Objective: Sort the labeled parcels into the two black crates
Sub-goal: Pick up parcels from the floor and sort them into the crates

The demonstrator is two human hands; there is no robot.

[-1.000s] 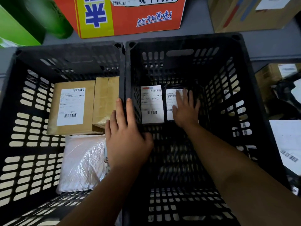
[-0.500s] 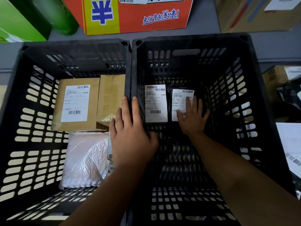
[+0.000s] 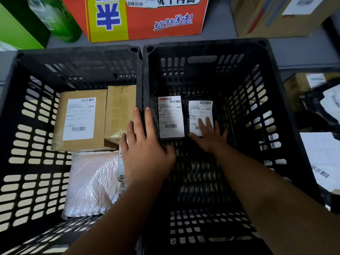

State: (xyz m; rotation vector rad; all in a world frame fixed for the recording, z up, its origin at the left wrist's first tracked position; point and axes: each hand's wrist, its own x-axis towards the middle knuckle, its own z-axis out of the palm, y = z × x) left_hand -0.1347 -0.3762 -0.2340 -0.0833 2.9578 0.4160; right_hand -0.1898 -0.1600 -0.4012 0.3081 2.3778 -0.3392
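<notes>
**Hands Over Twin Crates**

A person's right hand [image 3: 209, 138], grip apart, presses a labeled black parcel [image 3: 201, 113] on the floor of the right crate [image 3: 202, 44], beside a second parcel [image 3: 171, 116]. The left hand [image 3: 145, 150], grip apart, lies flat over the adjoining rims. The left crate [image 3: 77, 52] holds a labeled cardboard box [image 3: 81, 120], a taped box [image 3: 119, 111] and a bubble mailer [image 3: 92, 183].

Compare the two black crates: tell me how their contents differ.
The left crate holds two brown cardboard boxes and a white bubble mailer; the right crate holds two dark parcels with white labels. The left crate's floor is mostly covered; the right crate's near half is bare. The right hand touches a parcel in the right crate, not the left. Both are black, slotted and side by side.
</notes>
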